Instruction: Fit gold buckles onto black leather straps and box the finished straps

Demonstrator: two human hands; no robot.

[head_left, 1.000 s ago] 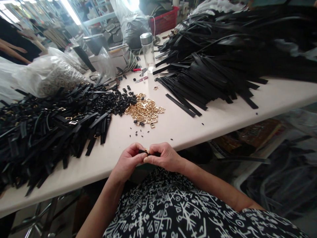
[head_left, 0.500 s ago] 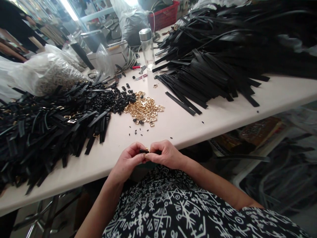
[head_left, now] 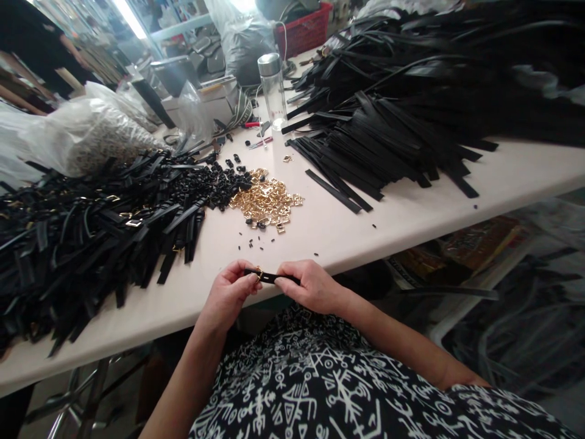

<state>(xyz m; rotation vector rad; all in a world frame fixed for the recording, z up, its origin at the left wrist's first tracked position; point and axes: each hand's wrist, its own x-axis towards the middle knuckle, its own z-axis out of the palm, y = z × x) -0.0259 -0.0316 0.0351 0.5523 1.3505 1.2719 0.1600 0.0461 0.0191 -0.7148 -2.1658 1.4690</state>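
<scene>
A black strap with a small slot stretches between my two hands at the table's front edge. My left hand pinches its left end, where a gold buckle sits on the strap. Fingers and thumb of my right hand are closed on the strap's right part. Beyond my hands lies a pile of gold buckles, with small black loops heaped against its left side. Buckled black straps cover the left of the table, and plain black strips lie at the right.
A clear bottle with a metal lid stands behind the buckles, near red-handled pliers. Plastic bags and a red basket are farther back. Part of another person shows at the upper left.
My left hand has moved a little left, away from my right hand. More of the strap and its buckle now shows between them.
</scene>
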